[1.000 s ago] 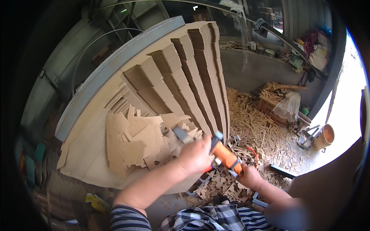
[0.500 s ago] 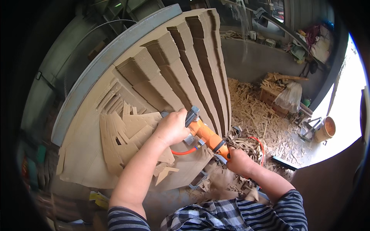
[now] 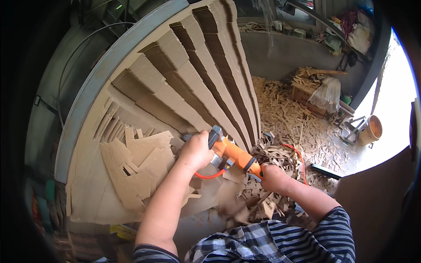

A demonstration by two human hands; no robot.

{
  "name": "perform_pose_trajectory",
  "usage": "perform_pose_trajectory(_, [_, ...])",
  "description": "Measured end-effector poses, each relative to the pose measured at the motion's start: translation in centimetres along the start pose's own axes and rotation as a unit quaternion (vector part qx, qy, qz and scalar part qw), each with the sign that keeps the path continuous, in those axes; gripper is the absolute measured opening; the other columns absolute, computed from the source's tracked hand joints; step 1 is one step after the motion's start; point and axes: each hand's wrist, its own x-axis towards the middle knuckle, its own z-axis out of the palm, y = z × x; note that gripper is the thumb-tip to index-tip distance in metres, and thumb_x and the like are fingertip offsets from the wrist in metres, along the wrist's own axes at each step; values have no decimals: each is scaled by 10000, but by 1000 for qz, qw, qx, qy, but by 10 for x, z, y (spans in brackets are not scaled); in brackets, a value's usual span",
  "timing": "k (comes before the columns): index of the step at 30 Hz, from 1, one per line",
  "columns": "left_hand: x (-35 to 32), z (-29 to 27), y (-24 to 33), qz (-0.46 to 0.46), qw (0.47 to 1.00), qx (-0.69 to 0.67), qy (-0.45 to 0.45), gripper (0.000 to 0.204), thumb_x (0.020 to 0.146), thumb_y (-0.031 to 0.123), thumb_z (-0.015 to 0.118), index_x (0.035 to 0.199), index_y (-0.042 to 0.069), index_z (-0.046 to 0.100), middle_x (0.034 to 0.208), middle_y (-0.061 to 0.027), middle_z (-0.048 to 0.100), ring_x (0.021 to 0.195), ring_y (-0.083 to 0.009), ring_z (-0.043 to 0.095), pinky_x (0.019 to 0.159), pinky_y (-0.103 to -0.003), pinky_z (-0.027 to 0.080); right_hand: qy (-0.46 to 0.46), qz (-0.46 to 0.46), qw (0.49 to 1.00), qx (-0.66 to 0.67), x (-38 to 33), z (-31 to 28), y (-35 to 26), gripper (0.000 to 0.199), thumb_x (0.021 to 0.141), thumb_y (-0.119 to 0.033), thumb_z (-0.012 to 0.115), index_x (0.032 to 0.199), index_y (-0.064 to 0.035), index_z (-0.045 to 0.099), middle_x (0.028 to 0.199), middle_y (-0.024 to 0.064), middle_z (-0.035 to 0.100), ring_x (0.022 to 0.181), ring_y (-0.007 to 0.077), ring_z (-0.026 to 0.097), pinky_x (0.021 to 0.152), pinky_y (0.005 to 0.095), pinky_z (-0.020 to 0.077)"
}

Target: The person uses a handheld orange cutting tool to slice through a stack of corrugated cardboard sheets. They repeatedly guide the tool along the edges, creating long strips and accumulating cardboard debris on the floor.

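Both my hands hold an orange air-powered hand tool [image 3: 237, 154] with a red hose bending from its underside. My left hand [image 3: 196, 152] is closed round the dark side handle at its front end. Round the rear end, my right hand [image 3: 275, 179] is wrapped. The tool's front is at the near end of tall stacks of die-cut brown cardboard [image 3: 175, 70], which are parted by deep gaps; my left hand partly hides the contact. Left of my left forearm lies a heap of loose cardboard pieces [image 3: 136, 168]. Blurred scraps [image 3: 232, 199] are below the tool.
A grey curved edge [image 3: 118, 61] bounds the stacks on the far left. Cardboard scraps [image 3: 285, 109] cover the floor at right, where the red hose [image 3: 300, 160] runs. Beyond are a carton [image 3: 305, 101], a clear plastic bag [image 3: 325, 94] and an orange bucket [image 3: 370, 131].
The stacks and the loose heap have shifted left in the picture, while my hands and the tool keep nearly the same place. Scraps below the tool have moved and are blurred.
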Motion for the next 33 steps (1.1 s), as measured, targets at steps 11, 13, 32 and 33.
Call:
perform_pose_trajectory(11, [6, 46, -10, -28, 1000, 9, 12, 277, 709, 110, 587, 942, 8, 480, 830, -216, 626, 808, -388, 610, 727, -461, 493, -22, 40, 999, -8, 17, 27, 18, 273, 769, -126, 560, 989, 22, 497, 909, 215, 624, 872, 354, 616, 763, 413, 492])
perform_pose_trajectory(13, [11, 56, -13, -22, 1000, 10, 3, 268, 717, 94, 579, 950, 7, 481, 820, -216, 627, 788, -384, 616, 714, -463, 497, -17, 43, 999, -7, 20, 34, 24, 271, 765, -114, 558, 990, 24, 496, 898, 212, 624, 866, 355, 616, 761, 412, 493])
perform_pose_trajectory(32, [36, 149, -18, -55, 997, -1, -62, 297, 724, 149, 608, 962, 26, 480, 840, -203, 634, 801, -364, 625, 712, -449, 505, -5, 92, 996, -4, 54, 98, 86, 264, 745, -108, 569, 969, 11, 498, 846, 190, 632, 821, 340, 626, 719, 406, 503])
perform_pose_trajectory(33, [37, 149, -19, -58, 996, 4, -64, 304, 723, 152, 610, 966, 26, 477, 838, -202, 635, 799, -364, 626, 709, -450, 506, -4, 93, 996, -6, 56, 102, 85, 260, 747, -107, 567, 967, 12, 499, 847, 191, 632, 822, 340, 626, 719, 406, 503])
